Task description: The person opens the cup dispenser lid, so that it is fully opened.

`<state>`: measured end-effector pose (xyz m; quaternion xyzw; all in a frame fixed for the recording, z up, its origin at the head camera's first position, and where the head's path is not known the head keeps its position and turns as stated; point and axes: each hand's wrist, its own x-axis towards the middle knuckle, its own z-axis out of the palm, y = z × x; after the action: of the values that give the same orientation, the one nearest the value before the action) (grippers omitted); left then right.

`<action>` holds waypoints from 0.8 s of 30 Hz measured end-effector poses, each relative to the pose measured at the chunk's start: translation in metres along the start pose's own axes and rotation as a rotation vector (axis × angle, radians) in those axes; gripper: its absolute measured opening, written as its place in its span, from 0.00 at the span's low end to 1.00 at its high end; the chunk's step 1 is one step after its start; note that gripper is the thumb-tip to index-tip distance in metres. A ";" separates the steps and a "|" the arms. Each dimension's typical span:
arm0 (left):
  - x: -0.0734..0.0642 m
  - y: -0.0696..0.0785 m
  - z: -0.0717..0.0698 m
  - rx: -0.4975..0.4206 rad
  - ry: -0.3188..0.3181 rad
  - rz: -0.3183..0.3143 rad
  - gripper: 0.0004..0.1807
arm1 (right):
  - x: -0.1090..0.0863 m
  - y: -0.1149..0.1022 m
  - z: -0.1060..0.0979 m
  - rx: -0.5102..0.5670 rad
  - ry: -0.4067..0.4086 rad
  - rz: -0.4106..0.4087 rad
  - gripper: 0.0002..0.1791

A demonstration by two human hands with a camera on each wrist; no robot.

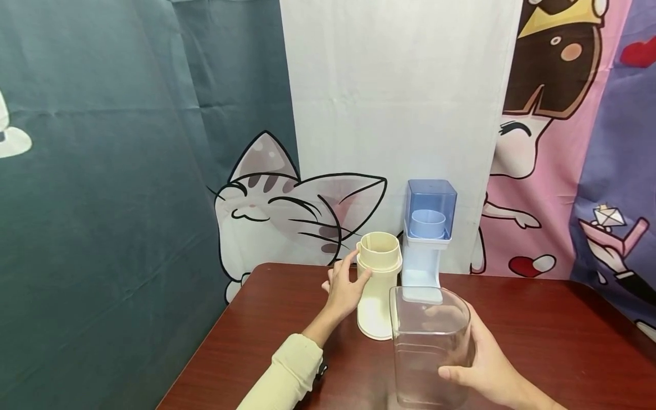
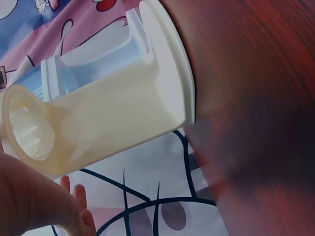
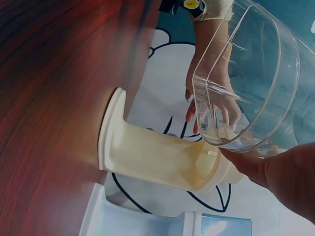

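A cream dispenser stand with a round open collar on top stands upright on the table. Beside its collar is my left hand, index finger and thumb spread against the left side. In the left wrist view the hand shows below the collar, its other fingers off the stand. My right hand grips a clear plastic container, thumb on the near side and fingers behind the wall. The container is held in front of the stand, to its right. In the right wrist view, the clear container partly overlaps my left hand.
A blue and white dispenser with a translucent blue tank stands behind, right of the cream stand. Both are on a dark red wooden table. A printed cartoon curtain hangs behind the table's far edge.
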<state>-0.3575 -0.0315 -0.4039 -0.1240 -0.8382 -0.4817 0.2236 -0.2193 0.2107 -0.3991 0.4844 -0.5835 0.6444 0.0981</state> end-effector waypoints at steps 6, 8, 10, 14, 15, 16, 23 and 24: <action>-0.004 0.005 0.007 0.103 0.046 -0.009 0.41 | -0.003 0.000 -0.001 0.001 0.007 0.042 0.59; -0.005 0.007 0.009 0.137 0.049 -0.012 0.45 | -0.003 0.000 -0.001 -0.024 0.016 0.053 0.59; -0.005 0.008 0.011 0.162 0.052 -0.017 0.48 | -0.003 -0.001 -0.002 -0.047 0.023 0.064 0.59; -0.003 0.010 0.012 0.190 0.057 -0.023 0.49 | -0.001 -0.001 -0.001 -0.069 0.041 0.116 0.59; -0.003 0.009 0.012 0.194 0.058 -0.025 0.49 | -0.001 0.000 -0.001 -0.078 0.044 0.126 0.60; -0.002 0.009 0.012 0.198 0.057 -0.027 0.49 | -0.001 0.001 -0.001 -0.080 0.047 0.140 0.60; 0.003 0.004 0.013 0.198 0.050 -0.029 0.49 | 0.000 0.010 -0.001 -0.186 0.072 0.221 0.61; 0.004 0.003 0.014 0.194 0.048 -0.029 0.49 | 0.000 0.012 -0.001 -0.207 0.075 0.229 0.61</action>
<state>-0.3633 -0.0185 -0.4058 -0.0778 -0.8771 -0.4042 0.2475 -0.2281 0.2077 -0.4072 0.3775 -0.6941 0.6055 0.0952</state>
